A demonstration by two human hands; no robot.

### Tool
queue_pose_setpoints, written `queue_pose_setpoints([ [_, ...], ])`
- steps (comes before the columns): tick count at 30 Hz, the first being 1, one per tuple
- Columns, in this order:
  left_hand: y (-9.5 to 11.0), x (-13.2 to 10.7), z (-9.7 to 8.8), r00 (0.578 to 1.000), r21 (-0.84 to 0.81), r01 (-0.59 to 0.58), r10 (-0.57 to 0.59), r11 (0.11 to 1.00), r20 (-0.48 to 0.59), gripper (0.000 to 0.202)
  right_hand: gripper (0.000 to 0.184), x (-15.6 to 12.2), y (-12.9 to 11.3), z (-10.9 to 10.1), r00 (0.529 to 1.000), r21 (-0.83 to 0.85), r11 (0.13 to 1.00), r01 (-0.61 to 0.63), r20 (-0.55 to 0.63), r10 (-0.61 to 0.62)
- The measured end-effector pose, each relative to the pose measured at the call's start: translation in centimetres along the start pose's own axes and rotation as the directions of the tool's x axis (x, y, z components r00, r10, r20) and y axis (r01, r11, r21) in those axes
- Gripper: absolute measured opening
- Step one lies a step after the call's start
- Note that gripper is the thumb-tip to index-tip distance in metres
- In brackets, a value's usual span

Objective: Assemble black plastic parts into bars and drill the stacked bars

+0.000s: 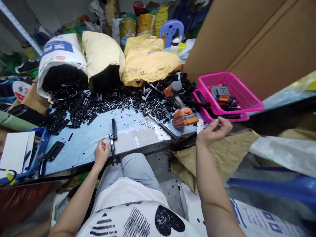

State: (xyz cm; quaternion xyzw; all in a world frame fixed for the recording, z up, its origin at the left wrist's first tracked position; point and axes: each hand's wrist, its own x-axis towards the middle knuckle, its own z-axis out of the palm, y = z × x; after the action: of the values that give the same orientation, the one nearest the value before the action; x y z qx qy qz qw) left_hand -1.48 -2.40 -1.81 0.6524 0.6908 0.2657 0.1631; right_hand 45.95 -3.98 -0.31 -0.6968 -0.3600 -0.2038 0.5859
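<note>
My left hand [101, 153] rests at the near edge of the light blue table [84, 141], its fingers curled around a long black plastic part [113, 141] that lies toward me. My right hand [214, 130] hovers at the table's right end, just in front of the pink baskets [230, 93], with thumb and fingers pinched on something small I cannot make out. An orange and grey cordless drill [181, 108] lies on the table between my hands, close to the right one.
A heap of small black plastic parts [103, 102] covers the back of the table, spilling from white and yellow sacks [103, 56]. A metal rod [160, 125] lies near the drill. A blue crate [37, 154] sits left. Brown cardboard [247, 39] leans right.
</note>
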Motion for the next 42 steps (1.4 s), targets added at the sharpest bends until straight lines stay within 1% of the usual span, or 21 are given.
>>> queue_pose_setpoints([
  [1, 0.4, 0.7, -0.2, 1.000, 0.030, 0.009, -0.008, 1.000, -0.006, 0.049, 0.033, -0.9, -2.1, 0.0, 0.999, 0.046, 0.998, 0.043, 0.014, -0.043],
  [3, 1.4, 2.1, -0.6, 1.000, 0.097, 0.000, -0.002, 0.995, 0.019, 0.048, 0.026, -3.1, -6.8, 0.9, 0.967, 0.196, 0.975, 0.104, 0.211, -0.146],
  [4, 1.8, 2.8, -0.8, 0.999, 0.126, -0.010, 0.004, 0.992, 0.042, 0.047, 0.024, -4.5, -9.2, 1.8, 0.898, 0.284, 0.952, 0.118, 0.378, -0.224],
  [6, 2.4, 3.7, -1.1, 0.997, 0.173, -0.010, -0.003, 0.985, 0.074, 0.043, 0.022, -7.4, -13.6, 4.2, 0.662, 0.424, 0.902, 0.081, 0.654, -0.366],
  [7, 2.6, 4.1, -1.2, 0.997, 0.190, -0.009, -0.007, 0.982, 0.083, 0.041, 0.023, -8.7, -15.4, 5.5, 0.543, 0.459, 0.887, 0.049, 0.733, -0.409],
  [8, 2.7, 4.3, -1.4, 0.996, 0.206, -0.017, -0.001, 0.978, 0.087, 0.040, 0.023, -9.9, -16.9, 6.8, 0.456, 0.472, 0.881, 0.027, 0.779, -0.431],
  [9, 2.8, 4.6, -1.5, 0.996, 0.224, -0.038, 0.019, 0.974, 0.086, 0.039, 0.024, -11.0, -18.1, 8.1, 0.406, 0.467, 0.884, 0.016, 0.805, -0.432],
  [11, 2.8, 5.4, -1.7, 0.988, 0.267, -0.144, 0.123, 0.953, 0.096, 0.040, 0.024, -12.7, -19.8, 10.6, 0.364, 0.427, 0.904, 0.010, 0.840, -0.401],
  [13, 2.7, 6.8, -1.8, 0.936, 0.293, -0.347, 0.308, 0.891, 0.171, 0.050, 0.021, -13.8, -20.6, 12.7, 0.295, 0.383, 0.923, 0.016, 0.881, -0.371],
  [15, 2.5, 8.8, -1.8, 0.812, 0.266, -0.572, 0.491, 0.776, 0.317, 0.054, 0.018, -14.3, -20.8, 14.6, 0.204, 0.352, 0.935, 0.034, 0.914, -0.351],
  [16, 2.4, 9.8, -1.9, 0.739, 0.237, -0.657, 0.550, 0.715, 0.388, 0.052, 0.017, -14.3, -20.6, 15.6, 0.180, 0.337, 0.940, 0.052, 0.923, -0.341],
  [18, 2.0, 11.5, -2.0, 0.639, 0.194, -0.747, 0.606, 0.636, 0.473, 0.043, 0.016, -13.9, -20.1, 17.6, 0.199, 0.293, 0.951, 0.101, 0.930, -0.308],
  [20, 1.6, 12.1, -2.3, 0.617, 0.194, -0.767, 0.618, 0.612, 0.488, 0.036, 0.016, -12.9, -19.5, 20.0, 0.262, 0.229, 0.960, 0.159, 0.928, -0.265],
  [22, 1.1, 11.5, -2.6, 0.644, 0.215, -0.748, 0.609, 0.628, 0.463, 0.031, 0.015, -11.9, -19.1, 22.6, 0.314, 0.170, 0.963, 0.209, 0.921, -0.231],
  [24, 0.8, 9.9, -2.8, 0.701, 0.239, -0.697, 0.571, 0.676, 0.428, 0.024, 0.015, -11.3, -19.3, 25.3, 0.328, 0.132, 0.960, 0.246, 0.921, -0.211],
  [27, 0.7, 6.9, -2.9, 0.773, 0.244, -0.605, 0.485, 0.758, 0.410, 0.011, 0.017, -11.9, -20.5, 28.7, 0.298, 0.092, 0.956, 0.279, 0.938, -0.178],
  [30, -0.2, 4.8, -3.4, 0.830, 0.239, -0.514, 0.407, 0.824, 0.381, 0.022, 0.019, -13.0, -21.3, 30.3, 0.272, 0.053, 0.952, 0.303, 0.952, -0.140],
  [34, -2.6, 3.6, -4.4, 0.867, 0.124, -0.438, 0.383, 0.890, 0.318, 0.030, 0.015, -12.6, -20.8, 29.3, 0.251, 0.066, 0.942, 0.330, 0.955, -0.155],
  [38, -4.0, 3.1, -4.5, 0.873, 0.072, -0.394, 0.349, 0.916, 0.340, 0.025, 0.014, -11.0, -20.3, 25.5, 0.229, 0.146, 0.941, 0.305, 0.948, -0.221],
  [40, -4.2, 3.2, -4.5, 0.872, 0.070, -0.386, 0.340, 0.920, 0.352, 0.023, 0.015, -10.6, -20.9, 22.7, 0.161, 0.259, 0.948, 0.184, 0.944, -0.289],
  [42, -4.4, 3.4, -4.5, 0.870, 0.058, -0.387, 0.344, 0.920, 0.354, 0.023, 0.016, -10.7, -21.8, 19.6, 0.052, 0.346, 0.938, -0.024, 0.937, -0.345],
])
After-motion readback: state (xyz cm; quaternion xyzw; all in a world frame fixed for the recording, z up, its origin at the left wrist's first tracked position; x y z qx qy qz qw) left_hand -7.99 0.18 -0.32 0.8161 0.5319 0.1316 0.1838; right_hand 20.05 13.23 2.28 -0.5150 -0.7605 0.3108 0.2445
